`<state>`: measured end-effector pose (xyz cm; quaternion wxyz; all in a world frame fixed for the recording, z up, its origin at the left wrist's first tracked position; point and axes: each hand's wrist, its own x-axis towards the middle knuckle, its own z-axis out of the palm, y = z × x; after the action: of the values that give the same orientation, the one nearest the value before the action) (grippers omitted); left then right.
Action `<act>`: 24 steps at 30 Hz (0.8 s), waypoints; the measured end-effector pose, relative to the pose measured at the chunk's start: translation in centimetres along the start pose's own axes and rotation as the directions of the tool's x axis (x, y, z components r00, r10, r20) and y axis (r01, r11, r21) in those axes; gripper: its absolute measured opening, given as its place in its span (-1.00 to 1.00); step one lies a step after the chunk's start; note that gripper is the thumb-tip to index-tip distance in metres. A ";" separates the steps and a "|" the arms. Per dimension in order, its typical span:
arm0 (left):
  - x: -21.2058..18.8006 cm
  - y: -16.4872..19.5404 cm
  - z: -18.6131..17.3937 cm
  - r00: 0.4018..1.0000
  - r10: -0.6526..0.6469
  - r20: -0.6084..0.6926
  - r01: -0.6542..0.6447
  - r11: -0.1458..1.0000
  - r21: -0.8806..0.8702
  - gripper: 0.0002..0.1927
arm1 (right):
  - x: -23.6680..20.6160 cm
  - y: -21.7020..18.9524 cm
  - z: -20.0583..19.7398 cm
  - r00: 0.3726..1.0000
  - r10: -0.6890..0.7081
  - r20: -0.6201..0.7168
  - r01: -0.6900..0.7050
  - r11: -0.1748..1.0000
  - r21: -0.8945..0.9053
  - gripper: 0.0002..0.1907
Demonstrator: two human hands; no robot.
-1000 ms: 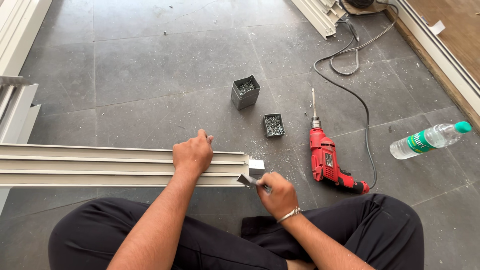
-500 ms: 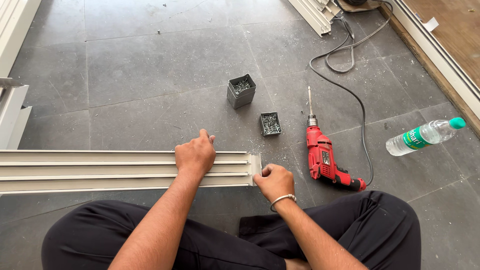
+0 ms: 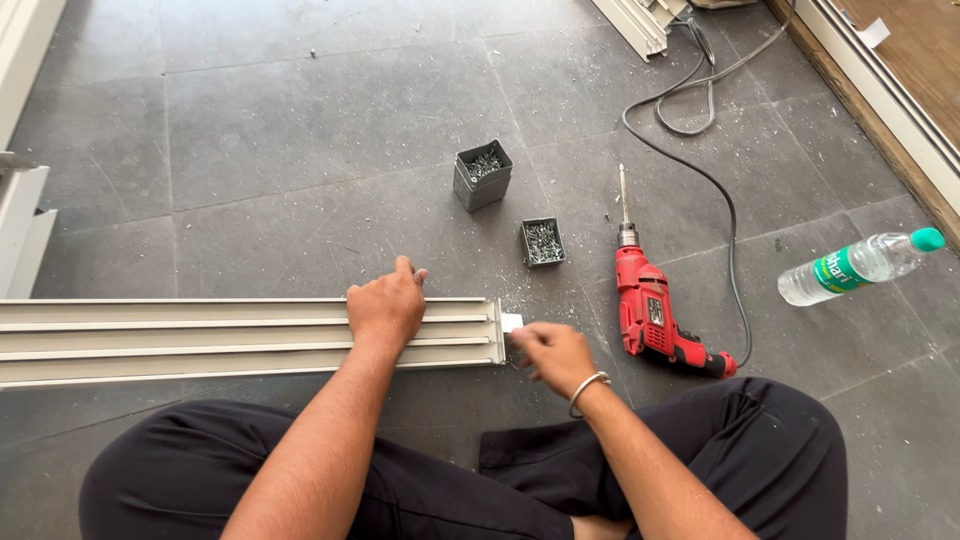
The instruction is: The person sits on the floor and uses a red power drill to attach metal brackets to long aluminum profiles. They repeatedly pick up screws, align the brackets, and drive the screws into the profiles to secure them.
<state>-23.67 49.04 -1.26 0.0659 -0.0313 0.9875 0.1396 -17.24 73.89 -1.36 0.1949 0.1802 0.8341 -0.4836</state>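
Observation:
A long white channelled frame rail [image 3: 200, 335] lies flat on the grey tile floor in front of my crossed legs. My left hand [image 3: 387, 305] presses down on top of the rail near its right end, fingers spread. My right hand [image 3: 551, 352], with a metal bangle on the wrist, is at the rail's right end, fingers curled around a small white piece [image 3: 511, 323] that sits against the end. How the fingers grip the piece is partly hidden.
A red corded drill [image 3: 655, 310] lies just right of my right hand, bit pointing away, its black cable [image 3: 715, 190] looping to the back. Two small dark boxes of screws [image 3: 483, 173] [image 3: 542, 241] stand beyond. A plastic water bottle [image 3: 860, 265] lies at right. More white rails [image 3: 22, 225] at left.
My right hand has moved from near my lap up to the rail's right end, bringing the small piece against it. My left hand stays pressed on the rail.

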 end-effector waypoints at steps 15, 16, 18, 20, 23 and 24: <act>-0.2 0.1 0.2 1.000 -0.019 -0.017 0.019 1.000 -0.013 -0.65 | 3.2 1.5 -0.8 0.774 -0.633 0.024 0.544 0.646 -0.535 -0.65; -0.3 0.1 0.1 1.000 -0.023 -0.008 0.023 1.000 -0.006 -0.64 | 2.7 1.7 -0.4 0.828 -0.559 -0.039 0.481 0.744 -0.463 -0.66; -0.3 0.2 0.0 1.000 -0.030 0.010 0.030 1.000 0.007 -0.64 | 1.8 1.9 0.3 0.914 -0.382 -0.138 0.329 0.896 -0.298 -0.68; -0.3 0.3 0.0 0.999 -0.035 0.032 0.034 0.999 0.023 -0.64 | 1.2 2.0 1.0 0.907 -0.383 -0.173 0.321 0.897 -0.305 -0.74; -0.4 0.3 0.2 0.999 -0.036 0.015 0.036 0.999 -0.001 -0.65 | 0.9 1.9 2.2 0.921 -0.332 -0.206 0.258 0.913 -0.317 -0.77; -0.4 0.3 0.3 0.999 -0.038 0.004 0.037 0.999 0.019 -0.66 | 0.9 1.9 2.8 0.928 -0.304 -0.216 0.227 0.920 -0.318 -0.77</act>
<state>-23.30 49.45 -1.41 0.0712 -0.0488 0.9879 0.1292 -16.71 72.44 -4.45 0.0397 0.0962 0.9304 -0.3513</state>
